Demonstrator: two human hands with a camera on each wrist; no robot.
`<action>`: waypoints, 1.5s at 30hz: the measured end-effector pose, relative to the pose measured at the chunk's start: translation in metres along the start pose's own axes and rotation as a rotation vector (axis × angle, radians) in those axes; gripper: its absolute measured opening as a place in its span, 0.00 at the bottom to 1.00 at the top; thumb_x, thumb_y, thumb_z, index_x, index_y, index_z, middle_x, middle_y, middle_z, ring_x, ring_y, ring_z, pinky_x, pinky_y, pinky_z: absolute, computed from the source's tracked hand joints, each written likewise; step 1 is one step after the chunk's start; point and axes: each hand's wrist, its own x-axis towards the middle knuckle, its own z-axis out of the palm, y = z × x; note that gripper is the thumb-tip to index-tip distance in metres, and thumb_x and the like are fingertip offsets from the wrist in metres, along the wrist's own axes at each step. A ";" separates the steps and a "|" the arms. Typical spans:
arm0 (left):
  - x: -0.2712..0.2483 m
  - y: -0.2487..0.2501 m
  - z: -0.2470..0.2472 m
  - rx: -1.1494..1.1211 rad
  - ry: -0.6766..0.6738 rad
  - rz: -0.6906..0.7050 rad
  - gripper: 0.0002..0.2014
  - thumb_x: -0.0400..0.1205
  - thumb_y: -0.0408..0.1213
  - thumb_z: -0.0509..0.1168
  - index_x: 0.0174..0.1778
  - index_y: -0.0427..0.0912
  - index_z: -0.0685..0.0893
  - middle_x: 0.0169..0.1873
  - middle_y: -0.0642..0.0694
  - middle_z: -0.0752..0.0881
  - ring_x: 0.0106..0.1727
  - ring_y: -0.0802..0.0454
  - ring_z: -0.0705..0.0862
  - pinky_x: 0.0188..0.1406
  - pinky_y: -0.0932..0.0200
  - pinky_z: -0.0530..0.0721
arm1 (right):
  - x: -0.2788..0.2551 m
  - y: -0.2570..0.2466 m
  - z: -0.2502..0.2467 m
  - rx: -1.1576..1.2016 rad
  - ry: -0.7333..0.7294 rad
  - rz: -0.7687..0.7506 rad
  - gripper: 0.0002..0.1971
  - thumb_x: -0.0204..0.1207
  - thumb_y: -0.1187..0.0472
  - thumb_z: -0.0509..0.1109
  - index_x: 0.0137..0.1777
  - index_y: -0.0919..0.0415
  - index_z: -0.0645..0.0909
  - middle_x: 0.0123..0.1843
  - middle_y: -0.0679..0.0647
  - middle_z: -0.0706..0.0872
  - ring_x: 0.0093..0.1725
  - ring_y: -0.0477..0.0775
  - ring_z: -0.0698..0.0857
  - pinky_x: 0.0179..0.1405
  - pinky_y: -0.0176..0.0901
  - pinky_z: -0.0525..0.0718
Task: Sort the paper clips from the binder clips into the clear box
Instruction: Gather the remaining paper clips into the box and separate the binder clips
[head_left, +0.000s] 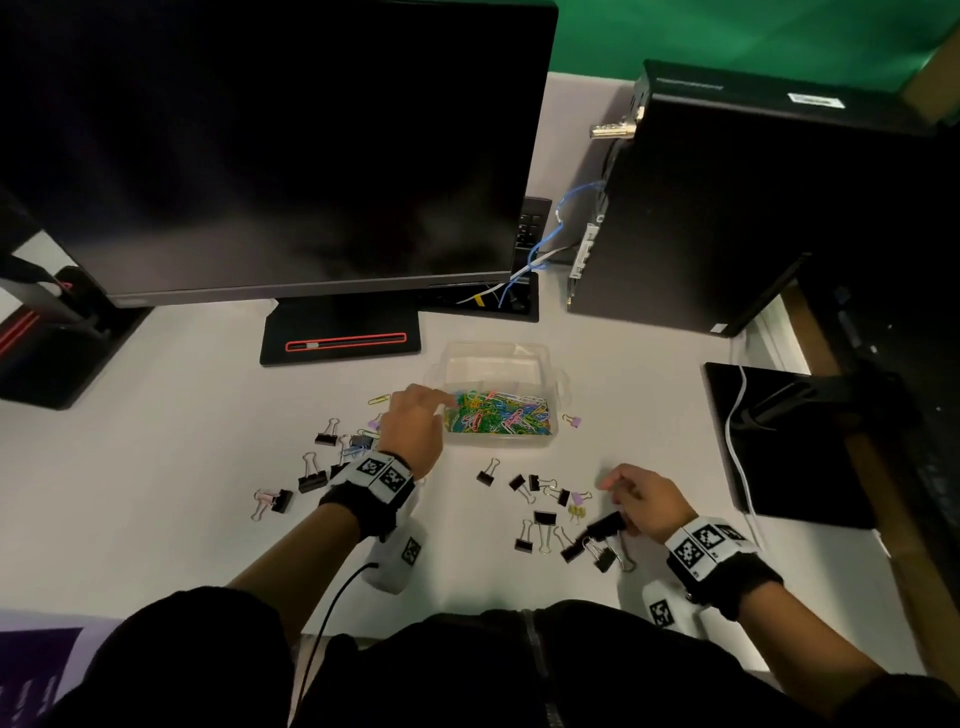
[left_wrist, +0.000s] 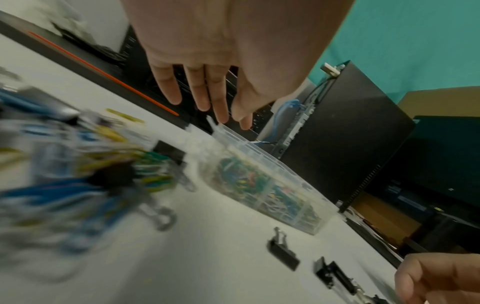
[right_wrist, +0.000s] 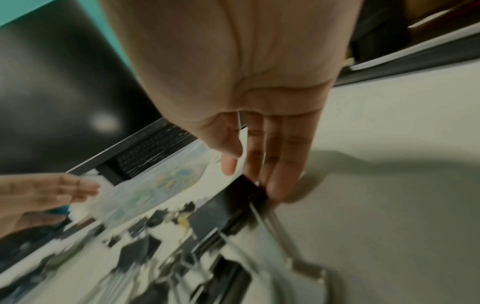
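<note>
Our clear box (head_left: 496, 364) sits just in front of the monitor stand (head_left: 340, 332), packed with colourful paper clips (head_left: 498, 413). Left hand (head_left: 415, 426) hovers at its edge, fingers straight; right hand (head_left: 644, 501) pinches a black binder clip (head_left: 605, 525) among scattered others (head_left: 540, 530)

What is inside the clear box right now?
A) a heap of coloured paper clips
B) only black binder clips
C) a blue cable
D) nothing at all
A: the head view shows the clear box filled with a heap of coloured paper clips, while the black binder clips lie outside it on the desk.
</note>
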 end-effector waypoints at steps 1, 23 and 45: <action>-0.004 -0.010 -0.003 0.023 0.021 -0.036 0.16 0.82 0.29 0.57 0.61 0.47 0.81 0.65 0.44 0.76 0.68 0.43 0.70 0.66 0.45 0.73 | 0.002 -0.005 0.004 -0.065 0.004 -0.057 0.13 0.78 0.71 0.58 0.44 0.54 0.80 0.37 0.48 0.81 0.36 0.53 0.80 0.32 0.28 0.76; -0.073 -0.084 -0.005 0.162 -0.003 -0.045 0.23 0.74 0.47 0.56 0.61 0.41 0.81 0.63 0.38 0.81 0.64 0.36 0.78 0.61 0.37 0.80 | 0.037 -0.181 0.116 -0.555 -0.357 -0.659 0.29 0.71 0.74 0.62 0.73 0.60 0.69 0.71 0.62 0.69 0.67 0.63 0.75 0.66 0.48 0.75; -0.034 -0.080 -0.023 0.277 -0.286 0.051 0.10 0.80 0.34 0.63 0.52 0.34 0.83 0.55 0.38 0.79 0.55 0.40 0.80 0.52 0.51 0.77 | 0.058 -0.177 0.113 -0.485 -0.297 -0.650 0.09 0.74 0.65 0.68 0.53 0.64 0.84 0.53 0.61 0.87 0.53 0.60 0.83 0.52 0.46 0.79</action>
